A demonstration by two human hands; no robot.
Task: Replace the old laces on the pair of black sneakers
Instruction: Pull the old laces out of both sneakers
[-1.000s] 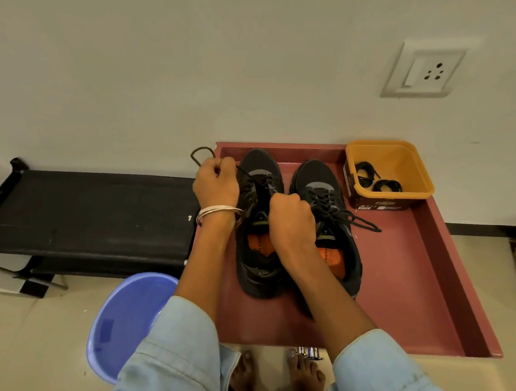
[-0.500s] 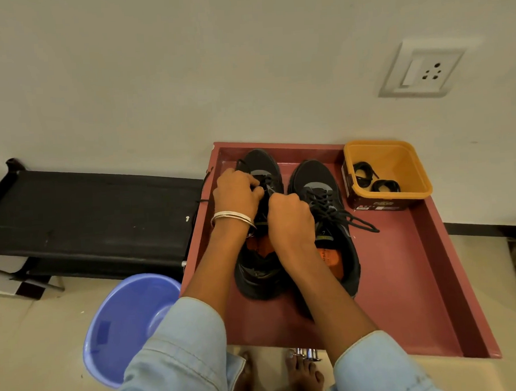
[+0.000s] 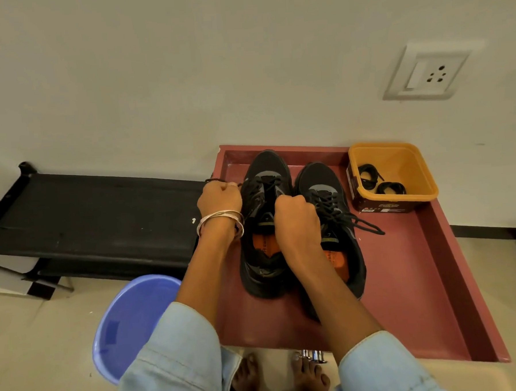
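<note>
Two black sneakers stand side by side in a red tray [image 3: 404, 277], toes toward the wall. My left hand [image 3: 219, 197] grips a strand of black lace pulled out to the left of the left sneaker [image 3: 264, 225]. My right hand [image 3: 295, 220] is curled over that sneaker's tongue, its fingers closed near the lacing; what it holds is hidden. The right sneaker [image 3: 328, 197] is still laced, with loose lace ends [image 3: 366, 224] trailing onto the tray. Coiled black laces [image 3: 381, 183] lie in an orange tub [image 3: 398, 164] at the tray's back right corner.
A black bench [image 3: 96, 215] stands left of the tray against the wall. A purple plastic tub [image 3: 129, 324] sits on the floor at the lower left. A wall socket [image 3: 426, 73] is above the orange tub. My bare feet [image 3: 278, 379] are below the tray's front edge.
My left hand went in to the left sneaker's lacing, then drew back out to the left with a lace strand. My right hand stayed on the tongue.
</note>
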